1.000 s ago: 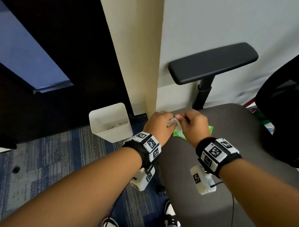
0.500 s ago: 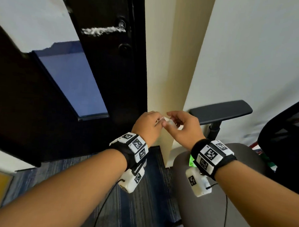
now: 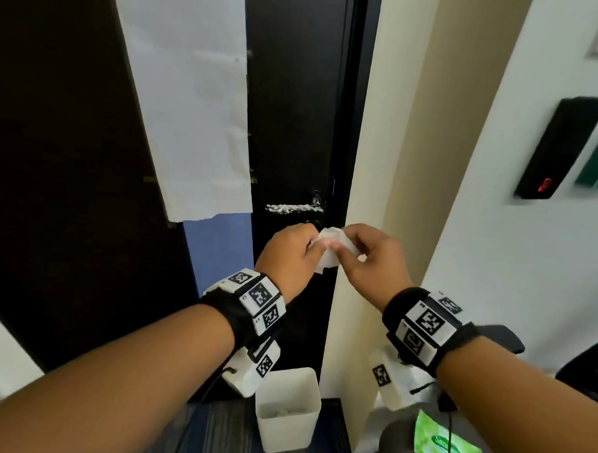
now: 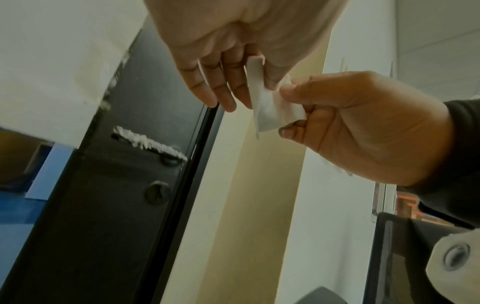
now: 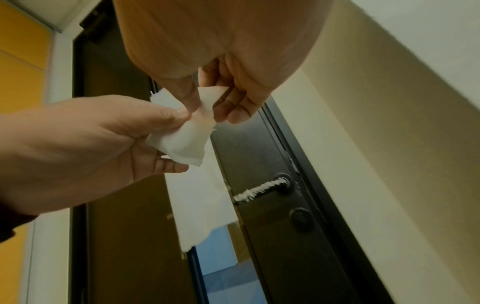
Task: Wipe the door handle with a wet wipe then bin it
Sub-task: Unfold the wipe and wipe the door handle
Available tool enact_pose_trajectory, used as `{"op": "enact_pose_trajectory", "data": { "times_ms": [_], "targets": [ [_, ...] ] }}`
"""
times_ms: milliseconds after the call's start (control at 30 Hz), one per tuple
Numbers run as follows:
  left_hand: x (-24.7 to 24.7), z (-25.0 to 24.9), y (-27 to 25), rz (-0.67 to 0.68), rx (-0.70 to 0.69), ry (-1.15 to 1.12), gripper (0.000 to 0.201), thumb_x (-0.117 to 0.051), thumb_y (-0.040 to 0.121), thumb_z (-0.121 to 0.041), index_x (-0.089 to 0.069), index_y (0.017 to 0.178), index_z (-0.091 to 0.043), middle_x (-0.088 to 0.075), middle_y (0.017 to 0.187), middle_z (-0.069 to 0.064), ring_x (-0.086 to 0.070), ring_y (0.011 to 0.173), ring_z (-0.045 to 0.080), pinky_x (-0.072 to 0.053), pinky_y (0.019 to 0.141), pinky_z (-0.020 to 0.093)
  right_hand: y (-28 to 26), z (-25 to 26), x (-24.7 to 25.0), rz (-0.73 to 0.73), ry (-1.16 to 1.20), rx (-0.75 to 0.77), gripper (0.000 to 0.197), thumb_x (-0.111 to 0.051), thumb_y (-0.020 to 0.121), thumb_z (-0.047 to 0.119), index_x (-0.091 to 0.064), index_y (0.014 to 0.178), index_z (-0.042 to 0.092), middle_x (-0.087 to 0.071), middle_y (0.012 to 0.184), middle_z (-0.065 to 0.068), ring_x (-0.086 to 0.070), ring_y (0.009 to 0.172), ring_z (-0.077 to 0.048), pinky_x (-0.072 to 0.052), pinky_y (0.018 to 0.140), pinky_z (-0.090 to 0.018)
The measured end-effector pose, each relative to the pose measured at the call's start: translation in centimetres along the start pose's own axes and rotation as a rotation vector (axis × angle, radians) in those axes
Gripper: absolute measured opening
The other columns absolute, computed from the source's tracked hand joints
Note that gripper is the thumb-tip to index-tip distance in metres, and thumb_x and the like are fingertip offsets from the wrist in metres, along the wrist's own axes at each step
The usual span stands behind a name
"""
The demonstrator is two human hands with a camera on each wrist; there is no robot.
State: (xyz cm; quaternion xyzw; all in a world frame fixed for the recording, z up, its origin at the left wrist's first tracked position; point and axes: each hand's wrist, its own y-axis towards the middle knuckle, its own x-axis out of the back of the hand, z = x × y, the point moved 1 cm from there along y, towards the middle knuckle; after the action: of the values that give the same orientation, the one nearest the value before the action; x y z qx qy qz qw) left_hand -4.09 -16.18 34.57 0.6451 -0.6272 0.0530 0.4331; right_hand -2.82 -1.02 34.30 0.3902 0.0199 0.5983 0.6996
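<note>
Two hands (image 3: 291, 256) (image 3: 375, 260) pinch one wet wipe (image 3: 331, 250) below one door handle (image 3: 293, 208).

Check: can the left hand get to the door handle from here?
Probably yes. The left hand sits just below the door handle with nothing between them, though it and the right hand pinch the wipe.

Down at the bottom of the head view we've got blue striped carpet (image 3: 213, 438) as the floor. Sitting straight on it is a white bin (image 3: 287, 428), open-topped, parked right against the foot of the dark door (image 3: 295, 123) and just beside the cream door frame. Something pale lies in the bottom of it, can't tell what. To the right there's a grey chair seat (image 3: 397, 443) with a green wipes pack (image 3: 447, 445) lying flat on top.
</note>
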Motion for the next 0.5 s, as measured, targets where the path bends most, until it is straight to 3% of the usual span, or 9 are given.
{"op": "enact_pose_trajectory", "data": {
  "times_ms": [167,333,500],
  "targets": [
    [6.7,-0.9,1.3,-0.076,-0.042,-0.016,0.031,-0.052,0.092,-0.034,-0.045,0.066,-0.020,-0.044,0.060,-0.008,-0.043,0.056,0.010,-0.035,0.052,0.028,2.9,6.1,-1.3,-0.029,0.082,0.015,0.007,-0.064,0.088,0.021,-0.068,0.084,0.018,-0.067,0.075,0.002,-0.059,0.065,-0.003,-0.046,0.058,-0.010],
    [11.9,-1.2,1.7,-0.083,-0.077,-0.075,0.046,-0.054,0.089,-0.046,-0.038,0.055,-0.020,-0.039,0.053,-0.003,-0.037,0.052,0.015,-0.041,0.055,0.041,5.0,10.4,-2.2,-0.034,0.114,-0.040,0.017,-0.060,0.091,0.025,-0.065,0.078,0.015,-0.066,0.073,-0.003,-0.063,0.069,-0.018,-0.053,0.063,-0.028],
    [15.9,-1.2,1.9,-0.083,-0.086,-0.139,0.050,-0.059,0.085,-0.046,-0.037,0.054,-0.013,-0.035,0.052,0.002,-0.034,0.052,0.016,-0.036,0.056,0.034,6.1,13.6,-2.9,-0.005,0.083,-0.046,0.026,-0.057,0.093,0.029,-0.061,0.073,0.013,-0.062,0.068,-0.006,-0.058,0.062,-0.015,-0.050,0.061,-0.029]
  ]
}}
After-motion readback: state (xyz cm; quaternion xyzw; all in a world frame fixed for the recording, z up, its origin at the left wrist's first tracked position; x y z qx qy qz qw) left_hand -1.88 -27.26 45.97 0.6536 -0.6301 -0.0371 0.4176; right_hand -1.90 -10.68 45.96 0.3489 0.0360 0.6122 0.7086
